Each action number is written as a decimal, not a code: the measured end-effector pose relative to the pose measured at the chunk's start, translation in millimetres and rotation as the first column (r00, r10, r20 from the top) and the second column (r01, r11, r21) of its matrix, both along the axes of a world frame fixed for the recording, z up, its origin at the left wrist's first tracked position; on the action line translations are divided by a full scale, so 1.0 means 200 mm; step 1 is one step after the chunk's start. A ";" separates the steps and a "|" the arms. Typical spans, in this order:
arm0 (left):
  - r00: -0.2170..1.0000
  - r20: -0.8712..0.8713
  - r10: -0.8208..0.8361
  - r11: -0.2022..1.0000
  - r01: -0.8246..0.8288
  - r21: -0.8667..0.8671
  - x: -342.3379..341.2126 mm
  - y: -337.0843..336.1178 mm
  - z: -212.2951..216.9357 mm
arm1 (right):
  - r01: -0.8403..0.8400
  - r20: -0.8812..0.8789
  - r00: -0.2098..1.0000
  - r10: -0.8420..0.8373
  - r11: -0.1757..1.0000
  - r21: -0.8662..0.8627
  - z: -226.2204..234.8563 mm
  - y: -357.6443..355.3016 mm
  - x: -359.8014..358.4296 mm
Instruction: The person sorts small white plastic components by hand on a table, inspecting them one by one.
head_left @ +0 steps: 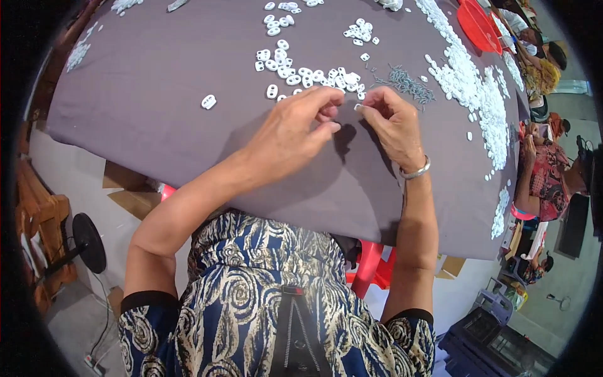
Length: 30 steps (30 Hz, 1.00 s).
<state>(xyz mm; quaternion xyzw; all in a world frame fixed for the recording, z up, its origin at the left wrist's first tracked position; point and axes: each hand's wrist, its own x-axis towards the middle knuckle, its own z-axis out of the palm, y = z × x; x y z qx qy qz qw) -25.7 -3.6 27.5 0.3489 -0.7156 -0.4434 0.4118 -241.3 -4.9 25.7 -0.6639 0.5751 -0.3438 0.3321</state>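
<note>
Hands: left hand (295, 129) and right hand (392, 122) meet above the near middle of the surface (157, 94), fingertips curled toward each other.
Left hand: closed in a pinch; what it grips is too small to make out.
Right hand: pinched shut on a small white piece (358, 107) at its fingertips.
Handling: the piece looks light, stiff and smooth, likely slippery; a fingertip pinch across its narrow sides seems the surest hold.
Wrist: a metal bangle (416, 169) circles the right wrist.
Loose pieces: white oval plastic parts (301, 74) lie scattered just beyond the hands; one stray part (208, 101) sits apart toward the left.
Pins: a small heap of thin grey metal pins (408, 81) lies just beyond the right hand.
Far right edge: a long heap of white parts (477, 88), then a red tray (477, 25) at the far right corner.
</note>
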 end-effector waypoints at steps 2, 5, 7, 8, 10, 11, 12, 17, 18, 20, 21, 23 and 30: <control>1.000 0.000 -0.010 0.997 0.010 0.082 -0.03 0.00 0.00 | -0.046 0.094 0.995 0.044 0.999 0.018 0.00 0.03 0.04; 0.999 -0.005 -0.038 0.974 0.038 0.223 -0.02 -0.01 -0.01 | -0.133 0.261 0.959 0.115 0.990 0.051 0.02 0.07 0.12; 0.998 -0.010 -0.057 0.957 0.057 0.283 0.00 -0.01 -0.04 | -0.153 0.210 0.967 0.143 0.988 0.029 0.00 0.08 0.15; 0.997 -0.064 -0.039 0.945 0.057 0.321 0.01 0.00 -0.06 | -0.154 0.180 0.973 0.148 0.988 0.024 0.00 0.08 0.15; 0.981 -0.193 -0.031 0.922 0.103 0.373 0.03 0.00 -0.10 | -0.152 0.129 0.981 0.147 0.988 0.025 0.01 0.09 0.17; 0.980 -0.195 -0.030 0.922 0.102 0.373 0.05 0.00 -0.11 | -0.152 0.082 0.985 0.149 0.988 0.028 0.01 0.09 0.18; 0.982 -0.186 -0.027 0.926 0.094 0.364 0.06 0.00 -0.12 | -0.170 0.100 0.981 0.168 0.985 0.015 0.01 0.09 0.19; 0.973 -0.229 -0.025 0.913 0.116 0.390 0.06 0.00 -0.13 | -0.183 0.207 0.967 0.150 0.971 0.151 0.03 0.07 0.15; 0.969 -0.244 -0.029 0.894 0.134 0.427 0.06 0.00 -0.11 | -0.183 0.297 0.946 0.133 0.972 0.149 0.03 0.06 0.13; 0.965 -0.260 -0.028 0.873 0.150 0.463 0.07 0.00 -0.10 | -0.066 0.107 0.992 0.064 0.998 0.020 0.04 -0.02 0.05; 0.972 -0.231 -0.037 0.882 0.141 0.450 0.08 -0.01 -0.10 | 0.034 -0.072 0.996 -0.044 0.991 -0.132 0.05 -0.06 0.01; 0.977 -0.204 -0.054 0.889 0.140 0.436 0.08 -0.02 -0.10 | 0.019 -0.217 0.974 -0.060 0.982 -0.188 0.04 -0.15 -0.08; 0.978 -0.205 -0.047 0.892 0.133 0.432 0.06 -0.03 -0.10 | -0.221 -0.508 0.858 0.080 0.949 -0.223 0.00 -0.25 -0.13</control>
